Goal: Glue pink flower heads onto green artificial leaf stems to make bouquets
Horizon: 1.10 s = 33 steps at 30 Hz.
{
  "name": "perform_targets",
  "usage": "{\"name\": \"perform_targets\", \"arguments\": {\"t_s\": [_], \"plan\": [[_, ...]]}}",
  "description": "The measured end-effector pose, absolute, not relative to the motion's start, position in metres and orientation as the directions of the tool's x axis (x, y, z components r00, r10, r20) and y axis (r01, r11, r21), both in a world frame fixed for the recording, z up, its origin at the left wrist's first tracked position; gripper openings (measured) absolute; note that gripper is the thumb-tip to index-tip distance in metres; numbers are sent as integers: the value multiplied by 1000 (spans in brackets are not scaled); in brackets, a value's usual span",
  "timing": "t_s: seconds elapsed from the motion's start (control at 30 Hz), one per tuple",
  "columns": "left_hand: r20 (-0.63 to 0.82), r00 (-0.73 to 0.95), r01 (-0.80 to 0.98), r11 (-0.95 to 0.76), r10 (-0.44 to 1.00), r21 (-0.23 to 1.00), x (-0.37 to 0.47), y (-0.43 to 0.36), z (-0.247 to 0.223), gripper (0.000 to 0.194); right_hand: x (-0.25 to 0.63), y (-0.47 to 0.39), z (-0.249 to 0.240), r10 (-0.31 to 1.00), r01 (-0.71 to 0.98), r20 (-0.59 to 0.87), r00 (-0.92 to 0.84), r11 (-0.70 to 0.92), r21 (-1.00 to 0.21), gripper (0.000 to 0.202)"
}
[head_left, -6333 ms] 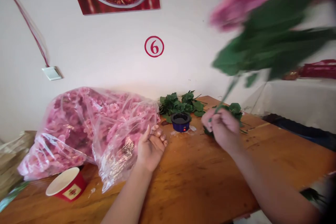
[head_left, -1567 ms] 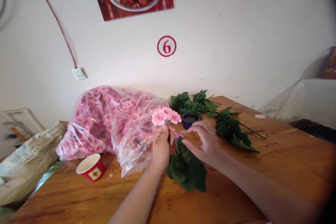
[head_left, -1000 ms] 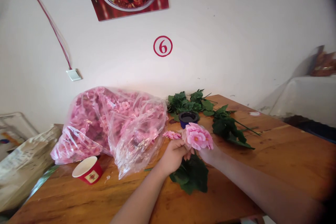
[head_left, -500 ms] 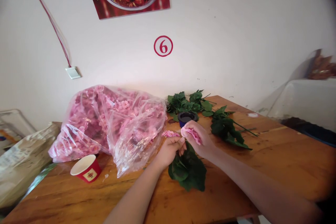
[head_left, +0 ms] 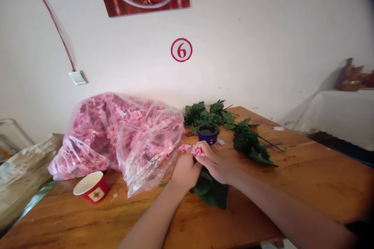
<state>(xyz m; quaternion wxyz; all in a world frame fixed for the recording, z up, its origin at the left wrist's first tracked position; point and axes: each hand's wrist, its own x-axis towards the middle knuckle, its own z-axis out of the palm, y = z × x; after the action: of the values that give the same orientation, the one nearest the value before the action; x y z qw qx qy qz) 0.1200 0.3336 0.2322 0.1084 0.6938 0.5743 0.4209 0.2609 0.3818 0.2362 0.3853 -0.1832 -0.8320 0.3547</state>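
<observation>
My left hand (head_left: 186, 169) and my right hand (head_left: 212, 163) meet over the middle of the wooden table. The right one is closed on a pink flower (head_left: 198, 151). Closed fingers of the left touch it from the other side; what they grip is hidden, perhaps a stem. Another pink flower (head_left: 184, 148) shows just beyond the left hand. Large green leaves (head_left: 212, 190) stick out beneath both hands. Behind them stands a small blue pot (head_left: 207, 134) with a dark inside.
A clear bag of pink flowers (head_left: 117, 136) fills the left rear. A red paper cup (head_left: 92, 190) stands at the front left. Green leafy stems (head_left: 204, 114) lie at the back, more leaves (head_left: 251, 146) to the right. A wooden table (head_left: 306, 186) supports these.
My right hand has moved left and down with the pink flower, up against my left hand. More of the blue pot's front now shows. The view has shifted slightly.
</observation>
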Motion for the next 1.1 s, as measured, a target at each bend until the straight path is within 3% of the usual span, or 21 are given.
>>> {"name": "perform_targets", "arguments": {"t_s": [0.2, 0.33, 0.43, 0.57, 0.77, 1.0, 1.1], "plan": [[460, 49, 677, -368, 887, 637, 119, 335, 238, 10, 259, 410, 224, 632, -139, 507, -586, 538, -832, 10], [432, 86, 633, -384, 898, 672, 121, 335, 235, 9, 261, 415, 224, 660, -106, 543, -520, 580, -807, 19], [388, -32, 596, -294, 921, 747, 122, 335, 232, 8, 271, 422, 236, 700, -66, 577, -421, 611, -789, 14], [386, -184, 470, -265, 904, 842, 121, 337, 227, 23, 288, 453, 262, 733, 92, 630, -258, 667, -739, 13], [348, -300, 374, -226, 888, 899, 117, 345, 218, 21, 276, 514, 293, 780, 517, 469, -415, 626, -583, 19], [362, -301, 405, -226, 882, 886, 114, 344, 219, 17, 236, 541, 283, 782, 558, 386, -490, 621, -550, 20], [355, -311, 313, -257, 882, 914, 115, 346, 222, 14, 234, 543, 282, 792, 561, 391, -468, 609, -562, 19]]}}
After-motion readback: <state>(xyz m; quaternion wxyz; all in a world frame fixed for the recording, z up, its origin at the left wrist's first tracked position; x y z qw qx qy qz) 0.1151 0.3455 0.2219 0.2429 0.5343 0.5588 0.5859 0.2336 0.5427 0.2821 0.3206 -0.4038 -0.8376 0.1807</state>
